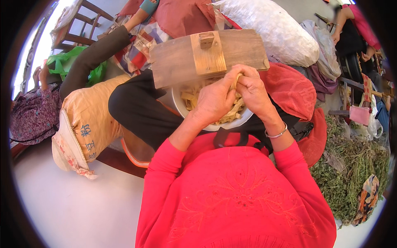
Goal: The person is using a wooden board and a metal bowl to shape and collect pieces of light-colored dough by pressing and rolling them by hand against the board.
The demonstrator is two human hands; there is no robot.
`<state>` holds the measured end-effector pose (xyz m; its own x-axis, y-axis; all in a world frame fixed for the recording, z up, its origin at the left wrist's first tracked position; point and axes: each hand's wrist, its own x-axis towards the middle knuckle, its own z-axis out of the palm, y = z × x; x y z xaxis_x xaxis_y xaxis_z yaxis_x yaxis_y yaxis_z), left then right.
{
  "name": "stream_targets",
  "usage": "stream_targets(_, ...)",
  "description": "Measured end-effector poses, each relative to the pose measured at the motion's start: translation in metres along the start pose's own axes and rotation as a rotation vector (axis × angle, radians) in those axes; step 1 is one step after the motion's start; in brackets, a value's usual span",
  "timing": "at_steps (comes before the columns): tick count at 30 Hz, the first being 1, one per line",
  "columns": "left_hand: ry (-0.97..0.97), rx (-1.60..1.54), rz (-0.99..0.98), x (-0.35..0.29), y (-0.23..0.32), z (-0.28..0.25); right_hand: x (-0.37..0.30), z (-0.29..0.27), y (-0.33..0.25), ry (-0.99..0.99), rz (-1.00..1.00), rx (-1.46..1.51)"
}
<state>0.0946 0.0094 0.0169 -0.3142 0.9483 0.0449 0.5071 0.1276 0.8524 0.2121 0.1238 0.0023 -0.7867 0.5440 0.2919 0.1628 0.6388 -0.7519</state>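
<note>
Both hands meet over a pale metal basin point(178, 101) in my lap, which holds yellowish strips point(235, 111); their kind I cannot make out. A folded yellowish strip point(235, 82) shows between the fingers. My left hand point(214, 101) is closed on one side of it, its fingertips partly hidden. My right hand point(253, 89) pinches the same strip from the other side, above the basin's right part. A silver bangle point(277, 131) circles my right wrist. Just beyond the hands, a wooden board point(173, 58) with a lighter crosspiece point(208, 53) and a small block lies across the basin's far side.
An orange-tan sack point(97, 120) stands left of my knee. A large white sack point(269, 31) lies beyond the board, with red cloth point(289, 89) at right. Green plant stalks point(351, 161) are heaped at lower right. Other people sit at left point(35, 113) and far right point(364, 25).
</note>
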Motion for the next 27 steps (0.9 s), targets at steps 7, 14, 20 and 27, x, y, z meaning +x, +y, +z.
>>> stream_targets(7,-0.018,0.085,-0.124,-0.012,-0.007,0.002,-0.010,0.011,-0.008,0.044,0.101,0.132)
stream_targets(14,0.074,-0.470,-0.319,-0.050,-0.016,0.012,0.006,0.020,0.023,0.359,0.405,0.791)
stream_targets(20,0.167,0.360,0.005,-0.064,-0.038,-0.010,0.023,-0.008,0.023,0.163,0.347,0.627)
stream_targets(27,0.232,0.546,0.266,-0.029,-0.031,-0.028,0.031,-0.028,-0.006,-0.577,0.407,0.253)
